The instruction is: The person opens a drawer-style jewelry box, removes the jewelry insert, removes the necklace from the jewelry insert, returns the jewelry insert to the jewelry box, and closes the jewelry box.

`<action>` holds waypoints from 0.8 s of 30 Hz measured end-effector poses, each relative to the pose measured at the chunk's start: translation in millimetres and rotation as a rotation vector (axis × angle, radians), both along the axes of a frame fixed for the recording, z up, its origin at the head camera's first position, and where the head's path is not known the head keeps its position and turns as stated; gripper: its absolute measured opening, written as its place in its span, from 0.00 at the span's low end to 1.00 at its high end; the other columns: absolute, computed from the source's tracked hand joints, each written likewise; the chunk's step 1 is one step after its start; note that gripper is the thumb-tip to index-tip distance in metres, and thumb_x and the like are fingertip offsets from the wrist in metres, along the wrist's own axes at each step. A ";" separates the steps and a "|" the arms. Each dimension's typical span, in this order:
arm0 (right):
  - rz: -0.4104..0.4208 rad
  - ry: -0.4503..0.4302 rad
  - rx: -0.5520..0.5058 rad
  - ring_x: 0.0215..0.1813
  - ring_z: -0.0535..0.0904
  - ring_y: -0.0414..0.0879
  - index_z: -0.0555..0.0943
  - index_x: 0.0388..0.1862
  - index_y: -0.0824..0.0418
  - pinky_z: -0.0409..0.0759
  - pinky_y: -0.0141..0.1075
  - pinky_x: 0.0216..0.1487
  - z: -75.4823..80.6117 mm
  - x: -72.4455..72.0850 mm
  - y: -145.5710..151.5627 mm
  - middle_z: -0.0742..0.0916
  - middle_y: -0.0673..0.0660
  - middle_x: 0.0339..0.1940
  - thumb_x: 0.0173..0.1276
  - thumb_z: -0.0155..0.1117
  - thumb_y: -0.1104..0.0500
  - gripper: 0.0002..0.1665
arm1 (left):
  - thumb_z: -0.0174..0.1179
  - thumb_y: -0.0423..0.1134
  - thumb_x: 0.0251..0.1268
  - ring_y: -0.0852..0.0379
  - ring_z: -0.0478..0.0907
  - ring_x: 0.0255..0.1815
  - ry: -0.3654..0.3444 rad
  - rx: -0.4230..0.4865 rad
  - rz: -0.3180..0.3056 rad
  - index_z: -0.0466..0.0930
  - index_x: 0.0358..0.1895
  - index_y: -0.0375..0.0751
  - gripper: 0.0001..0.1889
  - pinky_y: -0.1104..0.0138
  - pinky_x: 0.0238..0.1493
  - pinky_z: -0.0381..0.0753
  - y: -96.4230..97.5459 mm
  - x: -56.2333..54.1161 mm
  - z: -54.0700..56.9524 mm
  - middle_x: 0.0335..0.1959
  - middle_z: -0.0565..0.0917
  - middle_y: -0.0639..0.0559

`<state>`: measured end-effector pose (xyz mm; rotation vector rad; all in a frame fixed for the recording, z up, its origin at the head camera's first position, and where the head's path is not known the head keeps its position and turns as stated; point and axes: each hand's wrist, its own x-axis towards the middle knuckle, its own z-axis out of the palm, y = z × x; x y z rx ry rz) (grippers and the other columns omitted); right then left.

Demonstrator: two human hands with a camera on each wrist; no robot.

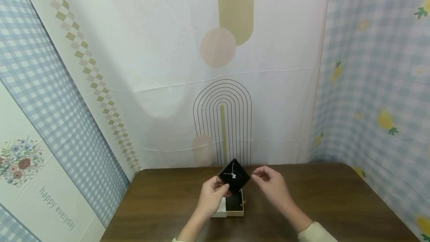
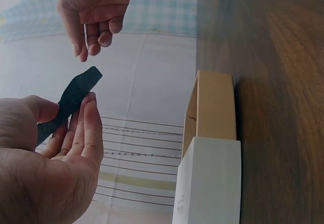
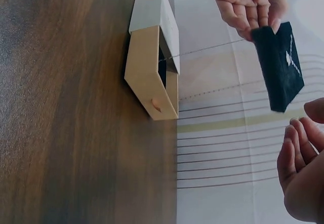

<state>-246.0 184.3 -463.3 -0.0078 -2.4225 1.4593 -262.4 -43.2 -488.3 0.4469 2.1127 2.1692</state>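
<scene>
My left hand (image 1: 211,198) pinches a black square jewellery pad (image 1: 240,183) between thumb and fingers, holding it tilted above the table. A silver necklace with a small pendant (image 1: 234,176) lies across the pad's face. In the right wrist view, thin chain strands (image 3: 212,47) run from the pad down towards an open drawer-style gift box. Its tan drawer (image 3: 142,57) sticks out of a white sleeve (image 2: 215,183). Just right of the pad hovers my right hand (image 1: 273,186), apart from it, its fingers loosely bent with nothing visible between them.
The gift box stands on a brown wooden table (image 1: 161,197), below the raised pad. Behind the table hangs a white cloth (image 1: 161,66) with printed shapes. Blue checked cloths hang at the left (image 1: 77,122) and right (image 1: 356,96).
</scene>
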 end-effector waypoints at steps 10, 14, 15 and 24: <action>0.082 0.098 0.086 0.34 0.77 0.35 0.87 0.43 0.56 0.79 0.28 0.37 5.7 4.2 -25.2 0.87 0.48 0.33 0.68 0.76 0.64 0.08 | 0.61 0.29 0.74 0.63 0.87 0.34 0.021 -0.018 -0.022 0.79 0.51 0.22 0.11 0.70 0.44 0.91 4.8 1.9 -0.6 0.45 0.89 0.30; 0.092 0.102 0.176 0.32 0.75 0.34 0.86 0.42 0.56 0.76 0.27 0.34 7.0 2.6 -33.2 0.85 0.46 0.32 0.67 0.77 0.63 0.08 | 0.61 0.30 0.75 0.62 0.87 0.37 0.015 -0.022 -0.043 0.79 0.52 0.23 0.11 0.71 0.45 0.91 6.0 2.8 -0.1 0.48 0.89 0.30; 0.091 0.097 0.198 0.32 0.74 0.34 0.86 0.41 0.55 0.76 0.27 0.34 7.3 2.3 -34.5 0.85 0.46 0.32 0.67 0.77 0.63 0.08 | 0.61 0.30 0.75 0.61 0.88 0.38 0.016 -0.020 -0.051 0.79 0.52 0.24 0.11 0.71 0.46 0.91 6.0 3.3 -0.3 0.49 0.89 0.31; 0.130 0.014 0.211 0.33 0.73 0.39 0.82 0.35 0.56 0.74 0.28 0.32 7.4 3.2 -37.8 0.81 0.50 0.32 0.69 0.74 0.64 0.08 | 0.60 0.32 0.77 0.60 0.89 0.40 0.035 -0.060 -0.085 0.80 0.54 0.27 0.11 0.70 0.47 0.91 7.4 4.6 -5.0 0.49 0.89 0.33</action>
